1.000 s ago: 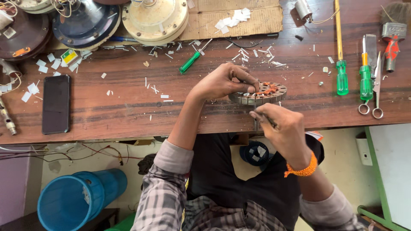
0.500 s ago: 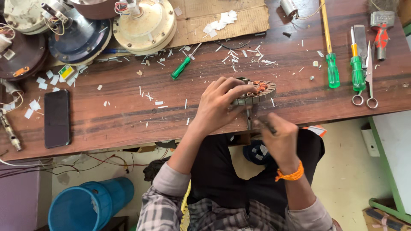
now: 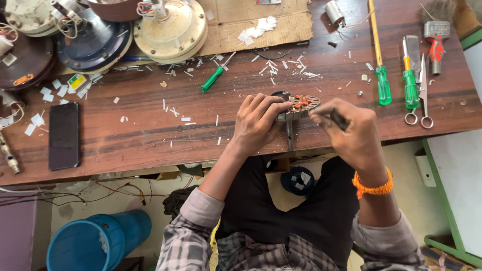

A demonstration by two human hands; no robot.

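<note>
A round metal motor stator [image 3: 301,105] with copper windings stands on its shaft at the front edge of the wooden workbench [image 3: 150,135]. My left hand [image 3: 258,123] grips the stator's left rim. My right hand [image 3: 351,135] is closed on a thin dark tool [image 3: 337,119] whose tip points at the stator's right side. An orange band circles my right wrist.
Fan motor housings [image 3: 170,30] crowd the back left, a dark phone [image 3: 64,135] lies at the left, a small green screwdriver [image 3: 213,79] in the middle. Green-handled screwdrivers [image 3: 384,85], scissors [image 3: 424,95] and pliers lie at the right. A blue bucket [image 3: 90,243] stands below.
My right hand has risen from below the bench edge up to the stator's right side, holding the tool. My left hand stays on the stator.
</note>
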